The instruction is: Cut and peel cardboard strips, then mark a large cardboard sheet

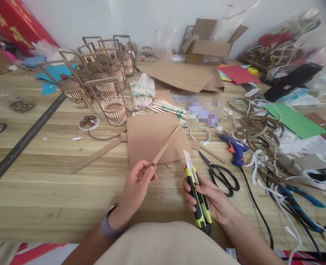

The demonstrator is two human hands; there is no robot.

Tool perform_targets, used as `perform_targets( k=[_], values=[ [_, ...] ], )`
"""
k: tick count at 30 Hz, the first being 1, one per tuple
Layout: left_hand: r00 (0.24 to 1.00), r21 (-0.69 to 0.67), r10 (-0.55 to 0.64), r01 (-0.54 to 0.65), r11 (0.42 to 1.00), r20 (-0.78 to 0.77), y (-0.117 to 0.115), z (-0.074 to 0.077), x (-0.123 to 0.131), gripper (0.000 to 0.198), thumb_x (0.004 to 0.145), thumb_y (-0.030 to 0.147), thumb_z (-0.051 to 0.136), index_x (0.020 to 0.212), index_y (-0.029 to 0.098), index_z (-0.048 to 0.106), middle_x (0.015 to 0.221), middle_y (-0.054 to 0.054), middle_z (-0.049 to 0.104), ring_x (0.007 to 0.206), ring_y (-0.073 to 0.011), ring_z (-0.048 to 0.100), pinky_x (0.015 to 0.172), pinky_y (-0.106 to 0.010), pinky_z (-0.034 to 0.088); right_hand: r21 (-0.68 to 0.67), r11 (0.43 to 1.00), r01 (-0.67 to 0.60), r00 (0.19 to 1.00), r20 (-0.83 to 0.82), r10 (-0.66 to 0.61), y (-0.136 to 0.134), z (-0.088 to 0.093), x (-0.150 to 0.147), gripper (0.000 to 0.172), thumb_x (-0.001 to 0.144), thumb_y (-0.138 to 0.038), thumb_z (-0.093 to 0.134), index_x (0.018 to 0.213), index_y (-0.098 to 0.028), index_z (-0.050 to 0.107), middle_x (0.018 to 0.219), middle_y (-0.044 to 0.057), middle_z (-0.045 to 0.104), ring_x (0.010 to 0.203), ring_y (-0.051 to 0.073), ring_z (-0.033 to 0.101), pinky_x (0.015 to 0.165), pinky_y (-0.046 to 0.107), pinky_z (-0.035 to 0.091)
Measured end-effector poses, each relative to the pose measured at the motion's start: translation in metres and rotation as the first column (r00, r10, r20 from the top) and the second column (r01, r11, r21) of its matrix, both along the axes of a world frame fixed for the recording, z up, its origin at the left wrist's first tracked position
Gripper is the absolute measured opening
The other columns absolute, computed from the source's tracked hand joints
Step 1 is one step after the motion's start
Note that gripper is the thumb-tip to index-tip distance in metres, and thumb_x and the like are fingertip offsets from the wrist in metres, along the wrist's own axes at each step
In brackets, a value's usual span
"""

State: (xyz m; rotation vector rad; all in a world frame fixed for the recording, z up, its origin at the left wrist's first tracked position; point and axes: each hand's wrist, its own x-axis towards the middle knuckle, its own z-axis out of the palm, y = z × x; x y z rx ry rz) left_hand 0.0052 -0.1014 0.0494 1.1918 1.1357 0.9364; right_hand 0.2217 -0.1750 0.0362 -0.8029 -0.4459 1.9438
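Note:
My left hand (140,180) pinches the near end of a narrow cardboard strip (167,144), which slants up to the right over a flat cardboard sheet (143,136). In my right hand (207,195) is a yellow and black utility knife (198,197), its blade out and pointing up and away from me. The blade stands apart from the strip. Just right of the knife lie black-handled scissors (222,176). Another cardboard strip (99,154) rests on the table left of the sheet.
Small woven baskets with tall handles (114,110) stand at the back left. Bundled sticks (168,107) lie behind the sheet. To the right are a blue glue gun (236,147), coiled strips (258,129), pliers (300,206) and cables. An opened cardboard box (211,48) is at the back.

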Motion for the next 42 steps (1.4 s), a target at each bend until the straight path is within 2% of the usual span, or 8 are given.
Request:
perform_targets(
  k=[8, 12, 14, 17, 20, 24, 30, 42],
  values=[
    [1.0, 0.02, -0.03, 0.03, 0.999, -0.01, -0.002, 0.004, 0.0, 0.021, 0.087, 0.035, 0.056, 0.072, 0.02, 0.056, 0.063, 0.003, 0.06, 0.064, -0.0126, 0.059, 0.064, -0.024, 0.047, 0.046, 0.999, 0.005, 0.998, 0.067, -0.008, -0.001, 0.006, 0.001, 0.05, 0.077, -0.022, 0.072, 0.121, -0.033, 0.051, 0.092, -0.001, 0.056, 0.068, 0.01, 0.055, 0.06, 0.024, 0.047],
    [1.0, 0.034, -0.027, 0.027, 0.999, -0.007, -0.002, 0.005, 0.0, 0.021, 0.089, 0.035, 0.053, 0.074, 0.02, 0.057, 0.062, 0.004, 0.059, 0.063, -0.0125, 0.058, 0.064, -0.024, 0.047, 0.147, 0.987, -0.061, 0.955, 0.295, 0.015, 0.007, 0.016, 0.002, 0.06, 0.082, -0.028, 0.07, 0.134, -0.036, 0.042, 0.092, -0.001, 0.055, 0.065, 0.01, 0.054, 0.056, 0.024, 0.047],
    [1.0, 0.056, -0.019, 0.019, 0.998, 0.001, -0.002, 0.005, 0.0, 0.024, 0.092, 0.034, 0.05, 0.073, 0.02, 0.055, 0.063, 0.003, 0.059, 0.064, -0.0124, 0.058, 0.066, -0.024, 0.048, 0.231, 0.964, -0.136, 0.855, 0.519, -0.004, 0.013, 0.024, 0.0, 0.053, 0.093, -0.038, 0.059, 0.141, -0.033, 0.037, 0.084, -0.002, 0.053, 0.061, 0.01, 0.052, 0.055, 0.024, 0.046],
    [1.0, 0.089, -0.018, 0.018, 0.996, -0.001, -0.002, 0.004, -0.001, 0.028, 0.095, 0.032, 0.046, 0.07, 0.021, 0.053, 0.064, 0.003, 0.059, 0.066, -0.0121, 0.058, 0.068, -0.024, 0.048, 0.362, 0.872, -0.328, 0.571, 0.812, -0.123, 0.022, 0.036, -0.009, 0.045, 0.101, -0.05, 0.04, 0.137, -0.025, 0.047, 0.081, 0.001, 0.056, 0.062, 0.012, 0.053, 0.059, 0.026, 0.048],
    [0.999, 0.135, -0.034, 0.04, 0.99, -0.042, -0.004, 0.003, -0.003, 0.026, 0.096, 0.032, 0.046, 0.075, 0.021, 0.055, 0.065, 0.003, 0.06, 0.065, -0.0119, 0.058, 0.064, -0.022, 0.047, 0.386, 0.763, -0.519, 0.312, 0.916, -0.251, 0.026, 0.044, -0.022, 0.04, 0.101, -0.047, 0.04, 0.128, -0.022, 0.056, 0.1, 0.008, 0.064, 0.086, 0.018, 0.063, 0.078, 0.031, 0.052],
    [0.975, 0.31, -0.052, 0.119, 0.943, -0.217, -0.008, 0.001, -0.005, 0.023, 0.097, 0.029, 0.047, 0.079, 0.021, 0.058, 0.068, 0.003, 0.062, 0.063, -0.0117, 0.058, 0.059, -0.021, 0.043, 0.365, 0.738, -0.568, 0.136, 0.926, -0.353, 0.02, 0.045, -0.035, 0.033, 0.102, -0.037, 0.038, 0.122, -0.017, 0.053, 0.109, 0.013, 0.067, 0.101, 0.022, 0.066, 0.085, 0.035, 0.054],
    [0.913, 0.599, 0.012, 0.259, 0.758, -0.409, -0.009, 0.0, -0.006, 0.017, 0.097, 0.018, 0.046, 0.086, 0.019, 0.059, 0.075, 0.0, 0.063, 0.07, -0.0137, 0.059, 0.066, -0.024, 0.043, 0.387, 0.723, -0.573, 0.144, 0.916, -0.376, 0.01, 0.04, -0.04, 0.05, 0.104, -0.04, 0.032, 0.147, -0.015, 0.033, 0.102, 0.013, 0.07, 0.093, 0.021, 0.07, 0.078, 0.031, 0.056],
    [0.901, 0.664, 0.052, 0.277, 0.695, -0.431, -0.011, -0.002, -0.007, 0.011, 0.097, 0.014, 0.047, 0.096, 0.02, 0.057, 0.091, -0.005, 0.065, 0.084, -0.0156, 0.061, 0.076, -0.026, 0.049, 0.246, 0.816, -0.523, 0.163, 0.969, -0.188, 0.01, 0.042, -0.047, 0.048, 0.103, -0.034, 0.029, 0.146, -0.015, 0.036, 0.084, 0.007, 0.068, 0.073, 0.019, 0.067, 0.077, 0.032, 0.054]
  ],
)
